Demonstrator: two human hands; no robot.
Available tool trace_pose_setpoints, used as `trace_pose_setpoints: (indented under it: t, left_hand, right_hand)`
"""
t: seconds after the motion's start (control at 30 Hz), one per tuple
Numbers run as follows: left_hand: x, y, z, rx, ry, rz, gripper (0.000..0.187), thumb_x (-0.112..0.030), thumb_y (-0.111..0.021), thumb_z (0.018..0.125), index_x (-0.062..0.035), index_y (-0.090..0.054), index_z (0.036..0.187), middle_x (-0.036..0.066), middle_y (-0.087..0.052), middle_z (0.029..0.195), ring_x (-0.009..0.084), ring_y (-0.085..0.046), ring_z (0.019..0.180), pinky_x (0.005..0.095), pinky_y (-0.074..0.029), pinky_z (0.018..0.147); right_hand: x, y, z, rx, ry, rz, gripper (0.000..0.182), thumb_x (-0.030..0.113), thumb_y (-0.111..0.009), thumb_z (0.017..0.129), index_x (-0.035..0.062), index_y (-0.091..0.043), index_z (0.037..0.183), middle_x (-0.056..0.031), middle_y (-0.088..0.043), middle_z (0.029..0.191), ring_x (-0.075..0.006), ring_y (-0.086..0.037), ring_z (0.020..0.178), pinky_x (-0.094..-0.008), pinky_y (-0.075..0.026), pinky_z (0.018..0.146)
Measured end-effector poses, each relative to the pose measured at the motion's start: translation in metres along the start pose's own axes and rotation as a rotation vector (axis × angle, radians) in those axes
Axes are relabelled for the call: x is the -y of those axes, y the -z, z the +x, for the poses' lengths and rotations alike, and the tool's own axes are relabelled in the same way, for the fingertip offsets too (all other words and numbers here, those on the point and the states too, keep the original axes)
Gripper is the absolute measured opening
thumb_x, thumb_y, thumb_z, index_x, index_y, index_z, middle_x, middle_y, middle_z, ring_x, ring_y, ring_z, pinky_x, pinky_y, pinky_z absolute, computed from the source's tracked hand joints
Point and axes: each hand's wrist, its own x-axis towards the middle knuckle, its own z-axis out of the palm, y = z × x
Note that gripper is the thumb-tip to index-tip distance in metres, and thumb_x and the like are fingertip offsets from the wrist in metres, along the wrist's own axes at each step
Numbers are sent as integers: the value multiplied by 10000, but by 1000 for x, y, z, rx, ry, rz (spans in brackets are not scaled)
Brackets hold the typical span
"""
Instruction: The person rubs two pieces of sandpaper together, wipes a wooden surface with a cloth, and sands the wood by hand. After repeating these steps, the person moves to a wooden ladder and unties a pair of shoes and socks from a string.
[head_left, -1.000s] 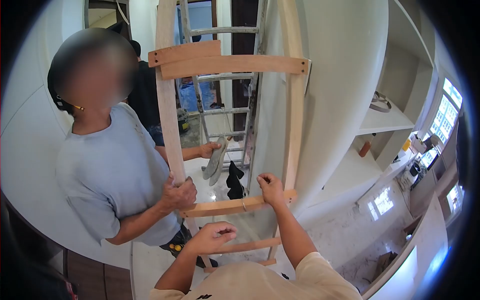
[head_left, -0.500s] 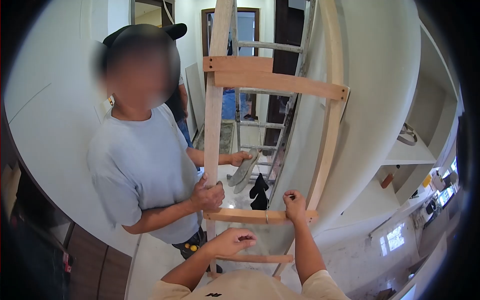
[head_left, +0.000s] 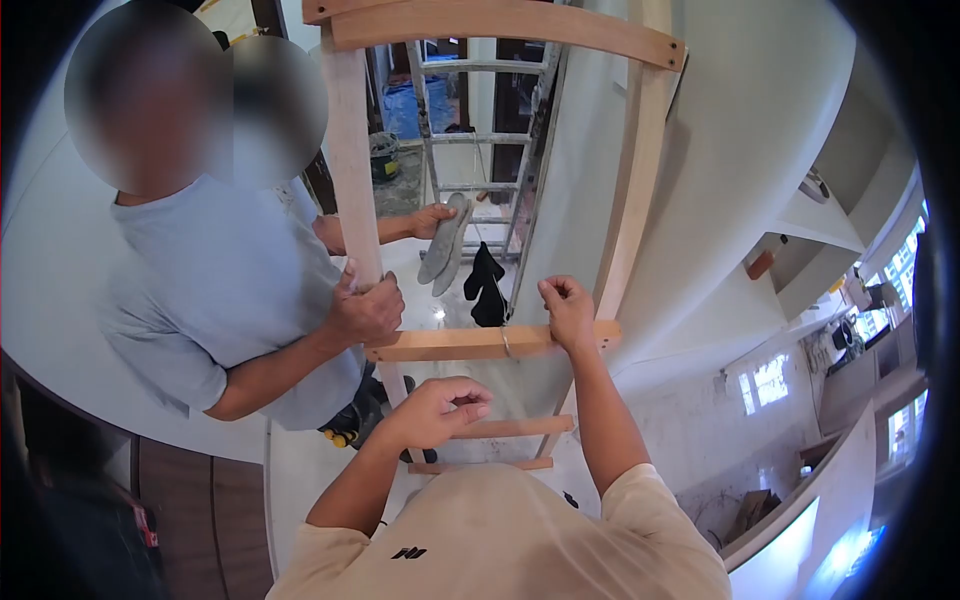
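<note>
A wooden ladder-like frame stands before me, with a pale left rail (head_left: 352,170), a right rail (head_left: 632,170) and a rung (head_left: 450,345) at chest height. My right hand (head_left: 572,318) is over the right end of that rung, its fingers curled into a pinch; whatever may be in them is too small to make out. Around the rung, left of this hand, goes a thin metal loop (head_left: 508,341). My left hand (head_left: 436,412) hovers below and in front of the rung, fingers loosely bent, a gap beside the thumb and nothing visible in it. Black cloth-like pieces (head_left: 488,285) show behind the rung.
A co-worker in a light grey shirt (head_left: 240,290) stands at left, one hand (head_left: 368,308) gripping the left rail, the other holding grey sole-shaped pieces (head_left: 445,245). Behind stands a metal ladder (head_left: 480,138). A curved white wall (head_left: 735,170) and shelves are at right.
My view has tilted downward, so the frame and the co-worker appear higher and further left. Both my hands keep much the same pose near the rung.
</note>
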Motion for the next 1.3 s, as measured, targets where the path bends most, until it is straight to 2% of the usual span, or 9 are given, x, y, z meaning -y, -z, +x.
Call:
trace_pose_setpoints:
  t: [0.4, 0.63, 0.87, 0.93, 1.0, 1.07, 1.1, 1.2, 1.3]
  left_hand:
    - [6, 14, -19, -54, -42, -23, 203, -134, -645, 927, 17, -647, 1062, 62, -675, 917, 126, -620, 853, 278, -491, 768]
    - [-3, 55, -49, -141, -36, -81, 189, -101, -662, 889, 42, -654, 1012, 99, -681, 935, 150, -640, 858, 297, -508, 798]
    - [-8, 74, 140, -689, -199, 373, 218, -199, -672, 873, -13, -656, 987, 130, -683, 874, 240, -666, 813, 349, -510, 728]
    - [24, 91, 202, -810, -2, 560, 265, -251, -681, 849, -25, -665, 987, 186, -685, 943, 333, -668, 889, 411, -510, 779]
    - [40, 113, 237, -618, 312, 682, 340, -268, -679, 850, -9, -648, 1068, 192, -663, 1071, 349, -640, 1028, 446, -501, 879]
    - [72, 133, 259, -558, 442, 789, 331, -263, -675, 847, -5, -646, 1052, 201, -656, 1089, 355, -633, 1045, 446, -493, 910]
    - [83, 138, 267, -529, 501, 840, 326, -260, -673, 845, -3, -645, 1044, 206, -652, 1098, 359, -629, 1054, 446, -489, 925]
    - [96, 131, 282, -790, 399, 868, 328, -260, -667, 838, 6, -649, 1030, 226, -644, 1129, 375, -621, 1075, 453, -497, 923]
    - [113, 135, 298, -719, 335, 907, 317, -248, -642, 845, 28, -655, 1000, 255, -660, 1073, 382, -642, 1024, 456, -509, 892]
  right_hand:
    - [2, -1, 7, 25, -66, -47, 245, 216, -686, 871, -18, -670, 940, -46, -641, 752, -112, -575, 661, -271, -475, 626]
    - [11, -39, 91, 238, 194, -381, 190, 145, -683, 825, -23, -686, 913, -84, -674, 781, -142, -610, 696, -297, -499, 663]
    - [2, -76, 97, 164, 24, -125, 153, 150, -674, 811, 5, -694, 853, -127, -695, 778, -205, -655, 705, -336, -511, 687]
    - [-12, -76, 90, 195, -13, -99, 165, 160, -678, 813, 3, -686, 863, -122, -698, 790, -215, -659, 716, -339, -508, 689]
    - [-13, -58, 80, 171, 0, -133, 176, 166, -683, 811, 8, -685, 887, -126, -702, 819, -234, -664, 744, -342, -509, 704]
    - [-20, -42, 68, 108, 114, -191, 166, 131, -675, 836, -20, -669, 905, -97, -676, 774, -159, -607, 646, -309, -489, 621]
    - [-21, -33, 62, 129, 64, -188, 177, 148, -672, 837, -10, -675, 917, -115, -684, 816, -197, -627, 706, -327, -496, 668]
    - [-10, -6, 41, 166, -29, -212, 207, 187, -664, 847, 8, -685, 948, -152, -700, 900, -273, -667, 826, -364, -510, 765]
    - [0, 3, 26, 169, -36, -214, 223, 200, -657, 866, 4, -682, 969, -152, -697, 897, -272, -662, 820, -365, -508, 773]
